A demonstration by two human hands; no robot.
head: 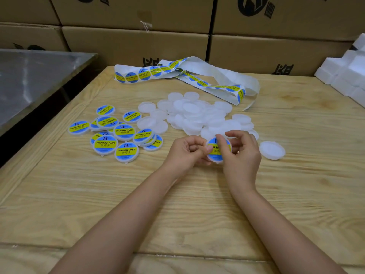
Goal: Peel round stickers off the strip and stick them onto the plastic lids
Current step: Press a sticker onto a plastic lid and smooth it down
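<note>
A white plastic lid (214, 158) with a blue-and-yellow round sticker (213, 144) on it is held just above the wooden table (177, 204). My left hand (185, 153) pinches its left edge. My right hand (242, 153) holds its right side, the thumb lying across the sticker. A pile of bare white lids (197, 115) lies behind my hands. Several stickered lids (122, 135) lie to the left. The sticker strip (177, 73) curls across the table's far side.
One bare lid (272, 150) lies alone to the right of my right hand. Cardboard boxes (138, 42) are stacked behind the table. A metal surface (35, 80) stands at the left, and white foam blocks (347, 74) at the right.
</note>
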